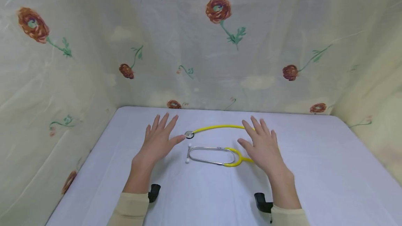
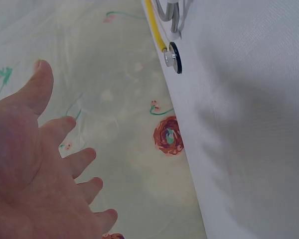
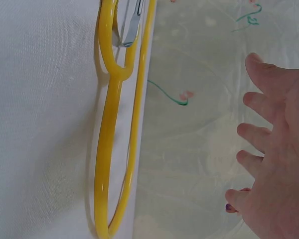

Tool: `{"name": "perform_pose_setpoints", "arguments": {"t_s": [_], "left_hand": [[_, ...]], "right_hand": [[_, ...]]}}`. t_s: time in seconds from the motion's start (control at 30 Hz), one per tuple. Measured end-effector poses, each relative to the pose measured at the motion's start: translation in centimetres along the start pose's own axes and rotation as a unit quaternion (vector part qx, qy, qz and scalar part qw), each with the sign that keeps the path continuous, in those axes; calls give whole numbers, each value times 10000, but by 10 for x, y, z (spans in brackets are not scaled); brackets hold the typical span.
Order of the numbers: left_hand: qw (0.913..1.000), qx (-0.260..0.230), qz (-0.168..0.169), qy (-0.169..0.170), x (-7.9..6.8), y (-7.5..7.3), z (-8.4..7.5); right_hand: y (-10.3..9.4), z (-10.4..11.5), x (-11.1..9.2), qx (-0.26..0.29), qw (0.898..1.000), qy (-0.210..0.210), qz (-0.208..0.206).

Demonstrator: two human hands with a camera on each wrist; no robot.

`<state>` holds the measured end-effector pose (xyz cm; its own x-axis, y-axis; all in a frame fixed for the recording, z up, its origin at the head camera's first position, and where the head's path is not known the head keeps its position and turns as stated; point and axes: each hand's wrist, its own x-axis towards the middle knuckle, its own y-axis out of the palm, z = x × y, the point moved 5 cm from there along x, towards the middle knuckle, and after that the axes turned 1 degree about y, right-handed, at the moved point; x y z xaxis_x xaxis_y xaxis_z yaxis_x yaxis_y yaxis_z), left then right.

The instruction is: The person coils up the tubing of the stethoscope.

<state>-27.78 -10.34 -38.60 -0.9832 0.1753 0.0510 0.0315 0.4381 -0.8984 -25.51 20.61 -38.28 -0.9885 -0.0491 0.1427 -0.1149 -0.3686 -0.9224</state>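
A stethoscope [image 1: 229,165] with yellow tubing and metal ear tubes lies on the white-covered table. Its round chest piece [image 1: 189,134] points left, close to my left thumb in the head view. My left hand [image 1: 160,141] is held above the table with fingers spread and straight, holding nothing. Likewise my right hand [image 1: 262,145] hovers over the tubing's right bend, fingers spread, and hides part of it in the head view. That bend shows whole in the right wrist view, where the yellow tubing [image 3: 105,149] doubles back on itself. Neither hand touches the stethoscope.
The white tablecloth [image 1: 201,191] covers the table up to its back edge. Flower-printed curtains [image 1: 201,62] hang behind and at both sides. A black wrist-mounted piece [image 1: 154,193] sits by the left sleeve, another black piece [image 1: 263,203] by the right.
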Motion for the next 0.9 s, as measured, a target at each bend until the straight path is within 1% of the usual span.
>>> {"name": "perform_pose_setpoints", "arguments": {"t_s": [0.53,0.67,0.8,0.9], "left_hand": [[9999,25,102,16,1,5,-2],[9999,27,106,31,1,6,-2],[10000,44,41,61,2,6,-3],[9999,63,73,80,3,8,-4]], "right_hand": [[-5,4,-2,59,10000,20,70],[-6,3,-2,70,9999,45,92],[-7,1,-1,106,9999,50,106],[-7,0,0,162,9997,53,151]]}}
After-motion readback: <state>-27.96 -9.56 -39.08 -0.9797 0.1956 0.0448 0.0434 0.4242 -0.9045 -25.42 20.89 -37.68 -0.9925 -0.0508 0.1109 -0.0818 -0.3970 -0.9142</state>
